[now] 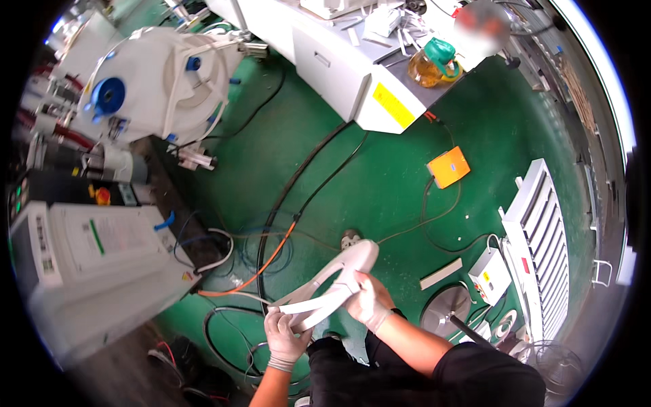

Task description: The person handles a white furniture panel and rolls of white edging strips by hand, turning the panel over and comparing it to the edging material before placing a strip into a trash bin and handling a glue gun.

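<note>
A white, curved plastic part with long openings between its arms is held up in front of my body, over the floor. My left hand, in a thin white glove, is closed on its narrow lower-left end. My right hand, gloved the same way, grips its right side near the broad rounded end. What the part belongs to, I cannot tell. Just beyond the rounded end, one of my shoes shows on the green floor.
Black hoses and an orange cable cross the floor. At left stands a white machine cabinet; a white tank is behind it. A bench holds an amber jug. An orange box and slatted panel are right.
</note>
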A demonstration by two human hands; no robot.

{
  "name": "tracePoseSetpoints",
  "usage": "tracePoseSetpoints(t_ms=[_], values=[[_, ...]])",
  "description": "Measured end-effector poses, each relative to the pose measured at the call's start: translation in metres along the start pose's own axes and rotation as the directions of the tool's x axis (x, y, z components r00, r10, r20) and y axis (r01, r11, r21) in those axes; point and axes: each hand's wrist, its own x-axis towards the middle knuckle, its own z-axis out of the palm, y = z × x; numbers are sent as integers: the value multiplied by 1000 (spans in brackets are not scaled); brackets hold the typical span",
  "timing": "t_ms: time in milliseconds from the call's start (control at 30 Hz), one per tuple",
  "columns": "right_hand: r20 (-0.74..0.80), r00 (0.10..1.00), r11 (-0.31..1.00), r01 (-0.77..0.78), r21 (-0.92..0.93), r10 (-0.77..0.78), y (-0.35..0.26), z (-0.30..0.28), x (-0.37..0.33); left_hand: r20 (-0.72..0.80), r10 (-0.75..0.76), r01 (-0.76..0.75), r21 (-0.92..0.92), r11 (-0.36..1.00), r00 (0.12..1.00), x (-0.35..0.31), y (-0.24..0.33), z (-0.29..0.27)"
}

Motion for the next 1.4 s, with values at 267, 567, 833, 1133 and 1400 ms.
tracePoseSetpoints(t_ms=[267,567,833,1133,1400], values=[[291,956,866,178,-467,-40,-130,177,127,407,-192,345,-344,873,893,252,31,13],[559,824,72,566,-821,-96,-276,390,268,221,-530,468,-792,392,819,501,-21,84],[854,288,-899,-210,-385,-434,-471,347,365,307,-588,515,-828,223,748,686,-88,147],[817,368,-894,-120,-432,-445,-471,337,376,391,-721,734,-637,238,573,797,-122,276],[830,305,-883,-116,-455,-467,-475,334,373,706,-360,694,-695,-188,610,829,-56,296]])
